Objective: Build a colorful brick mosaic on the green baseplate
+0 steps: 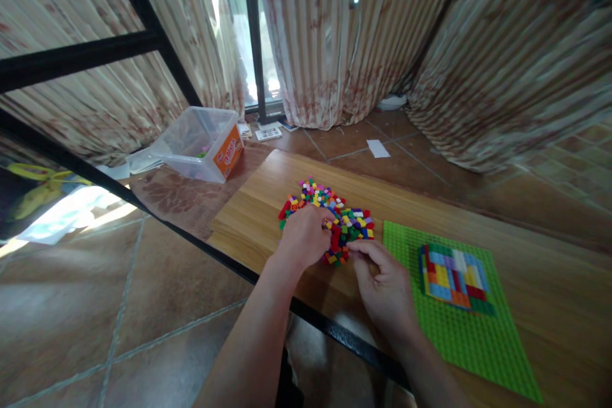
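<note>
A heap of small toy building bricks [356, 223] in many colours lies on the wooden table. My left hand [306, 236] reaches into the near side of this heap, its fingers curled down among the bricks; whatever they grip is hidden. At the heap's right edge, my right hand [385, 277] has thumb and index finger pinched together, and anything between them is too small to name. To its right is a green studded baseplate [478, 347]. A low, multicoloured block of joined bricks [454, 277] sits on the baseplate.
Beyond the table's left end, a clear plastic bin [191, 140] with an orange label stands on a brown mat [176, 194]. A black metal frame [210, 248] crosses in front of the wooden table [248, 204]. Striped curtains [329, 44] hang behind; papers [377, 148] lie on the tiled floor.
</note>
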The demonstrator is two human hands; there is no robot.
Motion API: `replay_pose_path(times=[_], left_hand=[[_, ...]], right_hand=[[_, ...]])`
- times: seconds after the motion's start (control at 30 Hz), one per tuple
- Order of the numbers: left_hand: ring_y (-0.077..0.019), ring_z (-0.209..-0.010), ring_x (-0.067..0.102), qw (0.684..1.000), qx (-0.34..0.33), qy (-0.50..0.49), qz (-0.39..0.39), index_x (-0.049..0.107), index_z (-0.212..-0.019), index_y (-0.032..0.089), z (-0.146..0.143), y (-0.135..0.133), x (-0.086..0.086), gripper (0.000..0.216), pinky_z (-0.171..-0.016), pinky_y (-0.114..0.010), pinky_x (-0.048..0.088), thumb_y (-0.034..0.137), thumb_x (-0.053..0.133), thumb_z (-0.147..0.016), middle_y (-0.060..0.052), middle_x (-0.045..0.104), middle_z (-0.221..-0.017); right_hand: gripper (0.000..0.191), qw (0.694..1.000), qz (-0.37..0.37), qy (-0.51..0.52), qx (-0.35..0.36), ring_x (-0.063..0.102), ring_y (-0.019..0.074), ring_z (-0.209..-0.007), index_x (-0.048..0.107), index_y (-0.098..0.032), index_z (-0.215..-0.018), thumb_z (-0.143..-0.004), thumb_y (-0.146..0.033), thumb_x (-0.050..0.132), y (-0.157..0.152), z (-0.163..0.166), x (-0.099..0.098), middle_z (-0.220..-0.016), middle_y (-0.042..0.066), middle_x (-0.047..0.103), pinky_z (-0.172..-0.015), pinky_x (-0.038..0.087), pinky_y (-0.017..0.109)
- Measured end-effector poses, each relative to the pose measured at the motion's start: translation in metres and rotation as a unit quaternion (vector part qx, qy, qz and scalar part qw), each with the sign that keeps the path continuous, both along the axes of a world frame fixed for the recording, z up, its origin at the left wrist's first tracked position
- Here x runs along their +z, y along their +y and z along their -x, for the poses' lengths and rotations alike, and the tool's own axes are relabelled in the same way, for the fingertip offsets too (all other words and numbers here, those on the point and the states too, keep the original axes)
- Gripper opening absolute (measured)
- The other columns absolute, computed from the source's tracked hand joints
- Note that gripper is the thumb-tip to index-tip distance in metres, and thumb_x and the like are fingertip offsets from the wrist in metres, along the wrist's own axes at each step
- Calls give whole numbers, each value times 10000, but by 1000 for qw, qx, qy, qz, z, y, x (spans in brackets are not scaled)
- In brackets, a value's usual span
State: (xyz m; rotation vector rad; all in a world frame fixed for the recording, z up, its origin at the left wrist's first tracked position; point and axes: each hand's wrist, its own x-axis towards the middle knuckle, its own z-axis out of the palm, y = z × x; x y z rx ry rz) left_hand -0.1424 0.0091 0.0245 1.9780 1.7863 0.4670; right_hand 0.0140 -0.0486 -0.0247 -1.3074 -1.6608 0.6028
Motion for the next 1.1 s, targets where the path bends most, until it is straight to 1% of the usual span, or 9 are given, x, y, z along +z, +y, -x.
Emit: replay_pose_path(times=[0.17,0.33,0.47,0.53,0.6,0.67,0.8,0.97,1.1], left_hand=[[-238,-1019,678,999,5,40,-9,759,-1027,209,0,0,-3,313,-923,-332,503,105,588,-786,-74,751,-1043],[-211,-916,683,999,0,34,-9,769,-934,199,3,3,-5,271,-851,-311,504,108,550,-802,-57,763,-931],[-195,-839,673,999,-44,10,20,773,-893,209,9,4,-4,258,-774,-293,492,115,560,-782,-36,759,-889],[-188,-816,670,996,-75,-2,44,775,-922,226,13,4,-4,297,-740,-281,486,94,573,-749,-19,756,-872],[-185,-814,671,995,-80,-12,56,769,-978,239,17,5,-3,346,-730,-273,486,80,569,-745,-13,753,-860],[-190,-856,675,999,-33,-17,37,757,-1031,228,21,8,-2,354,-770,-279,494,89,543,-785,-30,755,-898],[-221,-1007,655,993,109,7,-51,727,-1091,175,26,19,-2,338,-901,-318,488,117,484,-865,-99,728,-1075],[-236,-1083,622,989,114,47,-86,687,-1160,159,30,35,-11,379,-981,-335,450,78,482,-851,-121,703,-1126],[-251,-1068,624,985,127,46,-105,691,-1134,135,29,49,-22,304,-975,-357,447,215,531,-889,-141,711,-1084]], right_hand=[[180,1000,-9,-24,-9,667,171,-914,678,-219,-1001,-914,-188,523,2,-1,-2,-981,45,702,-820,512,300],[183,1000,-20,-25,-2,669,166,-895,677,-214,-979,-915,-176,509,2,-1,-2,-959,45,698,-800,517,289],[190,999,-18,-30,-5,675,167,-886,679,-221,-969,-913,-171,506,2,-1,0,-954,42,704,-787,522,288],[191,999,-17,-31,-4,677,169,-882,679,-223,-968,-917,-174,502,2,-1,1,-954,41,708,-779,523,289],[190,999,-17,-30,-1,676,171,-876,679,-223,-967,-921,-182,499,2,-1,1,-949,43,708,-772,524,291],[187,999,-16,-29,0,675,172,-873,682,-223,-968,-924,-191,503,1,-1,1,-946,45,707,-773,524,293],[182,1000,-17,-22,0,679,177,-887,688,-219,-965,-927,-206,510,0,-1,2,-960,51,712,-783,527,298],[181,999,-17,-25,8,689,182,-865,691,-223,-946,-927,-218,512,1,-2,2,-939,51,725,-752,536,296],[170,999,-24,-33,11,695,171,-841,689,-224,-944,-925,-218,520,3,-3,1,-924,41,730,-738,536,280]])
